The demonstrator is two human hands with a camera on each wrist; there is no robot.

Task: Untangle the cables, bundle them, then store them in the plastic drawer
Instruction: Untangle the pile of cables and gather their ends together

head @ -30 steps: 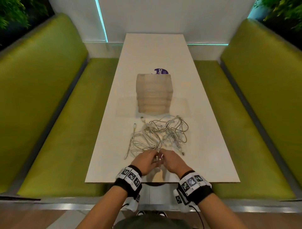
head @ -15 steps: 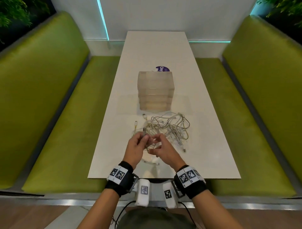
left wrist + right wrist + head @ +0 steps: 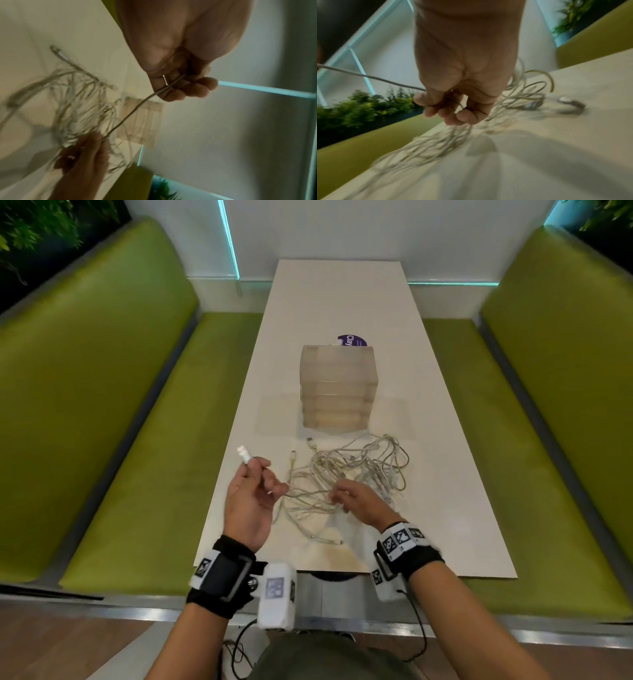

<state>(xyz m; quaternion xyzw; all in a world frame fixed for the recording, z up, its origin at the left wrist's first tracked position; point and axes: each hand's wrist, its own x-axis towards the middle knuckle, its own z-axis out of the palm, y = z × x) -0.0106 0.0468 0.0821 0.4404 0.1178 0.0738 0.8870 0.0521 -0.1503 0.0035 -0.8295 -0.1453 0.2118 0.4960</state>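
One translucent plastic drawer unit [image 3: 337, 386] is seen on one long white table [image 3: 445, 491], with four stacked drawer fronts counted on it. One tangled heap of pale grey cables [image 3: 346, 474] is counted; the number of separate cables cannot be told. One round purple sticker [image 3: 351, 340] is seen behind the unit. Two green padded benches [image 3: 113, 412] and two bare hands [image 3: 248, 501] are counted.

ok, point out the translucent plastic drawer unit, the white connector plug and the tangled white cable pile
translucent plastic drawer unit [image 3: 337, 392], head view, front face
white connector plug [image 3: 244, 454], head view, plug body above left hand's fingertips
tangled white cable pile [image 3: 356, 470], head view, middle of heap
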